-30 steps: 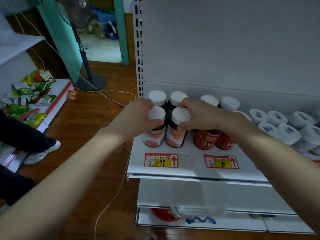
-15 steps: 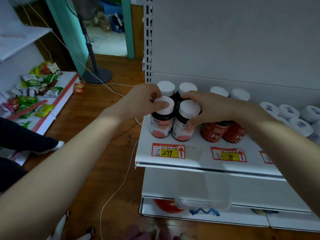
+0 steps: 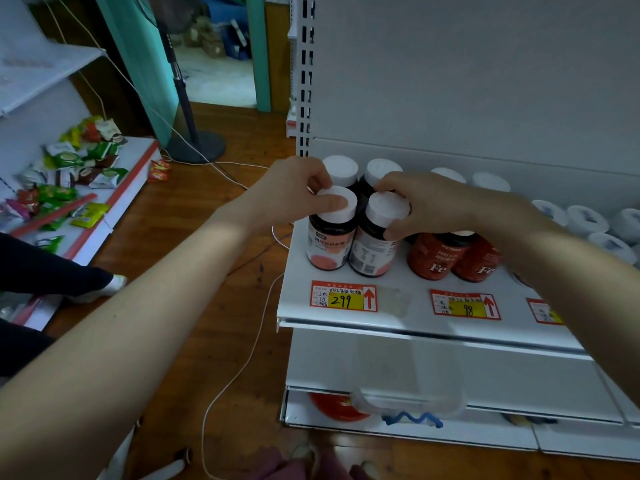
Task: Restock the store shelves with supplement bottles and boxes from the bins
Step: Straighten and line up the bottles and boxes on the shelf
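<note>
**Grip, left:** your left hand [image 3: 291,194] clasps the white cap of the left front bottle [image 3: 329,245]. The thumb lies across the cap's top and the fingers curl round its far side.

**Grip, right:** your right hand [image 3: 433,206] grasps the cap of the right front bottle [image 3: 372,252]. The fingers are over the top and the thumb is hooked under the cap's near rim.

**Held pair:** dark bodies with pink-and-white labels, standing side by side on the white shelf [image 3: 398,301] at centre frame. The left one shows its front label; the right one shows a panel of fine print.

**Directly behind:** two rear bottles [image 3: 341,168] of the same kind, their white caps showing above your knuckles.

**Right of the pair:** two red bottles [image 3: 436,256] marked "Fe", partly under your right wrist, with two more white caps behind them.

**Right edge of frame:** a cluster of white-capped containers [image 3: 587,221], too blurred to read.

**Shelf front:**
- 299 price tag [image 3: 343,296], below the held pair.
- 98 price tag [image 3: 465,305], below the red bottles.
- A third tag, half hidden by your forearm.

**Lower centre:** a clear plastic bin [image 3: 408,386] in front of the bottom shelf, with a red lid [image 3: 337,407] to its left.

**Left half of frame:**
- Wood floor crossed by a white cable [image 3: 235,375].
- Fan stand [image 3: 197,147], upper left.
- Low shelf strewn with snack packets [image 3: 69,168].
- Another person's dark-trousered leg [image 3: 52,271], at the left edge.
</note>
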A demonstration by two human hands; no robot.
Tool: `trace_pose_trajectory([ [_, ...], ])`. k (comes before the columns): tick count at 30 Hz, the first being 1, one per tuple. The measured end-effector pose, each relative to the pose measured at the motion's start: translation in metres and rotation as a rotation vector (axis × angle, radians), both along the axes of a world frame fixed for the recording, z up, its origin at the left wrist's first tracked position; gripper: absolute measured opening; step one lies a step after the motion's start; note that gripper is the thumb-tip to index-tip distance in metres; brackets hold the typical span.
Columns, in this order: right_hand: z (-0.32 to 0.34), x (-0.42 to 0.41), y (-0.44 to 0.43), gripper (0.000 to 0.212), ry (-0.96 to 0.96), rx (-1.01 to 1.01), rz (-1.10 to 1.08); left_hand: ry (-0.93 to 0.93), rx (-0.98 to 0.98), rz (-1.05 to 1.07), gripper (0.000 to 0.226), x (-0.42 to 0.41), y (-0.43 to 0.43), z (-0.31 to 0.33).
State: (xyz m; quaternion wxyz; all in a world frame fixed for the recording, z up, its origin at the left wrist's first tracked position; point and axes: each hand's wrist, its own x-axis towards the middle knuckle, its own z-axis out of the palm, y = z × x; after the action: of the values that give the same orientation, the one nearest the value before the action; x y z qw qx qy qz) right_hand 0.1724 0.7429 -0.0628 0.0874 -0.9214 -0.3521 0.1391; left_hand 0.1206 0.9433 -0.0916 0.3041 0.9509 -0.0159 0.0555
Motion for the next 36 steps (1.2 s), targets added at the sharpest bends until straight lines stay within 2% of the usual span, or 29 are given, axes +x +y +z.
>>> trace_pose_trajectory([
  [7, -0.001, 0.002, -0.003, 0.067, 0.02, 0.009, 0.035, 0.005, -0.016, -0.002, 0.034, -0.001, 0.0, -0.001],
  [10, -0.002, -0.002, -0.001, 0.062, 0.0, 0.06, 0.007, 0.014, -0.009, -0.003, 0.035, -0.002, -0.001, 0.0],
  [14, -0.006, -0.002, 0.0, 0.058, -0.047, 0.065, -0.021, 0.042, 0.005, -0.025, 0.044, -0.003, -0.002, 0.004],
  [20, -0.008, 0.005, -0.005, 0.059, 0.014, 0.069, 0.025, 0.133, 0.056, -0.107, 0.063, -0.006, -0.001, 0.01],
  [25, -0.009, 0.006, -0.006, 0.06, 0.017, 0.073, 0.017, 0.07, 0.166, -0.038, 0.063, -0.005, -0.012, 0.008],
  [30, -0.01, 0.006, -0.007, 0.06, 0.027, 0.07, 0.017, 0.074, 0.2, -0.059, 0.064, -0.004, -0.012, 0.008],
  [36, -0.009, 0.006, -0.008, 0.06, 0.045, 0.075, 0.05, 0.104, 0.152, -0.094, 0.056, -0.005, -0.01, 0.009],
])
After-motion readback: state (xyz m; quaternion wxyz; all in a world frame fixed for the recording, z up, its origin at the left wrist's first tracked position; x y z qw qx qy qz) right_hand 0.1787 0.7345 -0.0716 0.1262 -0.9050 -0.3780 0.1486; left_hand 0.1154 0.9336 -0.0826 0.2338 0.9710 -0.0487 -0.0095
